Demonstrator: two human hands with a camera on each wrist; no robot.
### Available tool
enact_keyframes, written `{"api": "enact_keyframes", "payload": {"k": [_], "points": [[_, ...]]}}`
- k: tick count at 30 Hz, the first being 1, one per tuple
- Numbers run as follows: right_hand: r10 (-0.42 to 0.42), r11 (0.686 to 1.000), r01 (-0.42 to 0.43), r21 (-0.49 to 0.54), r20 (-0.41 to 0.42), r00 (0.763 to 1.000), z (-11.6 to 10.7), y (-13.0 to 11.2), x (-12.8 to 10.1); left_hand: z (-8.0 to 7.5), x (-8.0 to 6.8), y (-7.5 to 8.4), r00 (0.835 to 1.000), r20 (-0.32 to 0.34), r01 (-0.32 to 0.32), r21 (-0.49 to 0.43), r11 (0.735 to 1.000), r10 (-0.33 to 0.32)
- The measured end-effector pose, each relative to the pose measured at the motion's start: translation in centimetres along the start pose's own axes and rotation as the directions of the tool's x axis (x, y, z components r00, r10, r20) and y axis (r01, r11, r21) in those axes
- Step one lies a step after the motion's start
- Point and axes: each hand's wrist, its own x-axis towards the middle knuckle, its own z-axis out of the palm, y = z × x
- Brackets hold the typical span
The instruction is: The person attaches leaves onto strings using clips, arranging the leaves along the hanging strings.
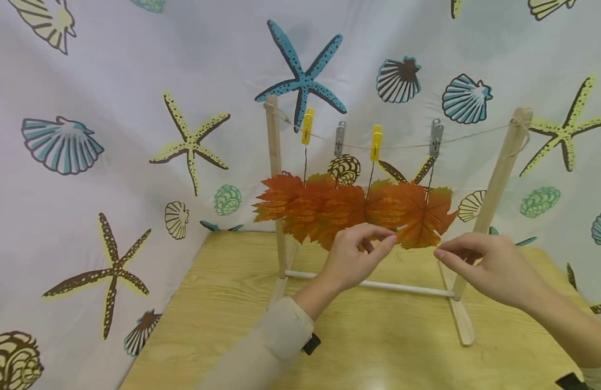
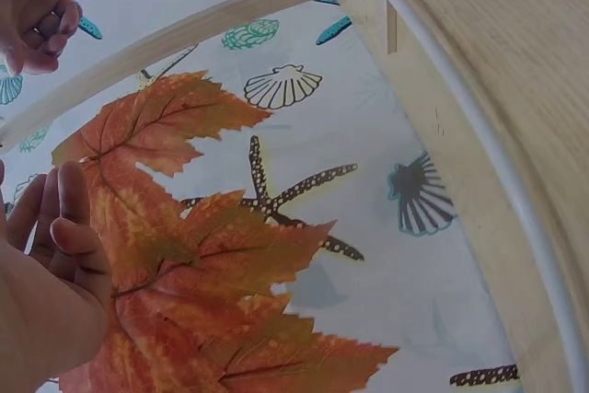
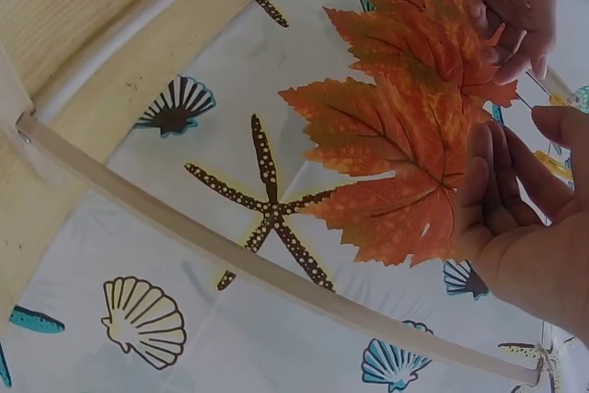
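Observation:
Several orange-red artificial maple leaves (image 1: 325, 203) hang overlapping in a row below a string (image 1: 403, 146), their dark stems rising to two yellow clothespins (image 1: 376, 143) and two grey clothespins (image 1: 436, 138). In front of the leaves is my left hand (image 1: 356, 252), its bent thumb and fingers close to the lower edge of the rightmost leaf (image 1: 421, 216). My right hand (image 1: 492, 265) is just right of that leaf's bottom tip, fingers loosely bent. Seen in the right wrist view, a gap separates the thumb and fingers of the right hand (image 3: 525, 209), with nothing between them.
Two wooden posts (image 1: 497, 195) carry the string, joined low down by a white rod (image 1: 403, 288). Their feet stand on a light wooden table (image 1: 222, 309). Behind hangs a white cloth (image 1: 125, 65) printed with shells and starfish.

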Motion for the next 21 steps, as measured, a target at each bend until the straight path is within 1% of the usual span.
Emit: {"api": "enact_keyframes", "payload": {"k": [4, 9, 12, 15, 18, 21], "points": [[0.063, 0.996, -0.065, 0.058, 0.042, 0.997, 1.4, -0.2, 0.0, 0.1, -0.8, -0.5, 1.0, 0.012, 0.008, 0.014, 1.0, -0.008], [0.081, 0.987, -0.09, 0.135, 0.072, 0.994, 2.8, -0.4, -0.6, 0.2, -1.8, -1.1, 1.0, 0.006, 0.009, 0.027, 1.0, -0.009], [0.065, 0.984, -0.075, 0.161, 0.067, 0.996, 3.4, -0.5, -1.0, 0.1, -2.4, -1.4, 1.0, -0.008, 0.004, 0.032, 0.999, -0.004], [0.045, 0.984, -0.056, 0.169, 0.067, 0.997, 4.1, -0.4, -1.5, 0.0, -2.9, -1.6, 1.0, -0.014, -0.014, 0.042, 0.999, 0.015], [0.028, 0.986, -0.039, 0.164, 0.068, 0.997, 4.9, -0.2, -2.0, 0.1, -3.5, -1.9, 1.0, -0.003, -0.017, 0.049, 0.999, 0.018], [0.044, 0.983, -0.061, 0.176, 0.097, 0.994, 5.7, 0.0, -2.6, 0.3, -4.1, -2.2, 1.0, 0.025, -0.011, 0.055, 0.998, 0.01]]}}
